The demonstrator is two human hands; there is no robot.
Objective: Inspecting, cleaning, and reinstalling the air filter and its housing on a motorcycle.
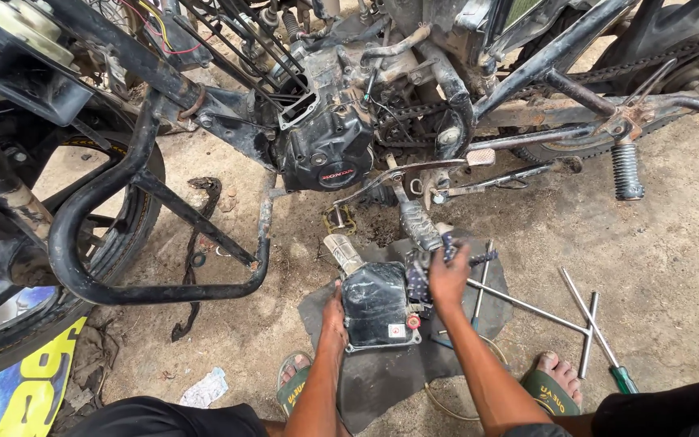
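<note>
- Front wheel [115, 235] stands at the far left, dark, with a black crash guard [91, 243] curving in front of it.
- A yellow-and-blue panel [26, 392] lies on the ground at the lower left corner.
- A black strap [196, 243] trails over the concrete floor [673, 259] just inside the guard.
- Engine [325, 146] sits in the frame at top centre, its top open, with a chain [414, 121] running to the right behind it.
- Left hand [334, 311] presses flat against the left side of a black engine part [375, 303]; the fingers are spread only a little and grasp nothing round.
- The part rests on a dark mat [382, 372] on the floor, just below the engine, between the two hands.
- Right hand [449, 275] is closed on the part's upper right end, by its metal fittings.
- Two T-handled wrenches [584, 324] lie crossed to the right of the mat, beside a green-handled screwdriver [623, 376].
- A footpeg [628, 170] hangs from the frame further right.
- Sandalled feet [556, 380] flank the mat at the bottom.
</note>
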